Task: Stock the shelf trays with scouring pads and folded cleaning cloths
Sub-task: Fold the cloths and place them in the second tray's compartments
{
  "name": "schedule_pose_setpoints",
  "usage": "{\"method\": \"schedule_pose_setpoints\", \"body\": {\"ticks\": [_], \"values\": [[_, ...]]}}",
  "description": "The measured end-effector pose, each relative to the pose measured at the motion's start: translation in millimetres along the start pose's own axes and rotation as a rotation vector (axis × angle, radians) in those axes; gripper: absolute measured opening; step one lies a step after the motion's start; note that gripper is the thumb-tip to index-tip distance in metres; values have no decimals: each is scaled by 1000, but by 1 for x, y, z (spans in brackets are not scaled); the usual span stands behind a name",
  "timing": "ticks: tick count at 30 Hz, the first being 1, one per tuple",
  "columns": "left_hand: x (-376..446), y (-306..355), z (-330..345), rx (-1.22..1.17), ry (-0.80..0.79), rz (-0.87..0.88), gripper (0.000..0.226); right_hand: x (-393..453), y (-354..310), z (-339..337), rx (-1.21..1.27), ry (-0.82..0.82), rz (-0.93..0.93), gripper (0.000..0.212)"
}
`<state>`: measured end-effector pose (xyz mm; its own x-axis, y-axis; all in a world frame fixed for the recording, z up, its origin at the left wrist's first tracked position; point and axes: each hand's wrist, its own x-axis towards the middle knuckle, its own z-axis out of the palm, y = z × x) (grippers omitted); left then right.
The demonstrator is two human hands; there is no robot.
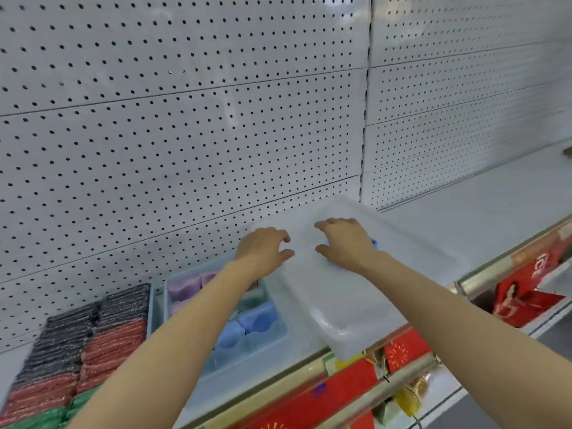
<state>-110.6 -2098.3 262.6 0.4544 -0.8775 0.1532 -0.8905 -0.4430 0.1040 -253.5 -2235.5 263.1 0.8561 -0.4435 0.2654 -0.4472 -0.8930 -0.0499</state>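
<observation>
- Plainly the translucent tray (346, 292) looks light, stiff and slick, overhanging the shelf (483, 218) front edge.
- Left hand (263, 247) and right hand (346, 243) rest loosely curled on it; grip its rims.

Two bare forearms, no sleeves, bare hands, left hand (263, 247), right hand (346, 243), no gloves, rings or watch

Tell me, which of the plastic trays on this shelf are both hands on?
The clear tray on the right: the left hand and right hand rest on it. It sits askew, overhanging the shelf edge; the blue-tinted tray beside it holds cloths.
</observation>
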Motion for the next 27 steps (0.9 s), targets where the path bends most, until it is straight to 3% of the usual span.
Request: {"method": "schedule_pose_setpoints", "body": {"ticks": [6, 12, 16, 18, 22, 24, 25, 27], "values": [[78, 59, 10, 112, -10, 104, 41, 11, 83, -16, -69, 30, 91, 48], [139, 113, 62, 373, -165, 277, 26, 28, 147, -15, -85, 52, 92, 43], [164, 115, 115, 473, -149, 456, 6, 41, 175, -12, -96, 61, 83, 42], [175, 108, 143, 565, -173, 445, 15, 45, 185, -9, -89, 68, 77, 42], [183, 105, 155, 455, -141, 382, 24, 51, 195, -1, -61, 72, 67, 43], [174, 108, 136, 439, -237, 417, 18, 51, 195, 4, -41, 64, 56, 42], [168, 110, 122, 383, -303, 383, 14, 50, 195, 6, -29, 58, 55, 42], [162, 106, 98, 176, -280, 243, 12, 50, 191, 11, 2, 53, 55, 41]]}}
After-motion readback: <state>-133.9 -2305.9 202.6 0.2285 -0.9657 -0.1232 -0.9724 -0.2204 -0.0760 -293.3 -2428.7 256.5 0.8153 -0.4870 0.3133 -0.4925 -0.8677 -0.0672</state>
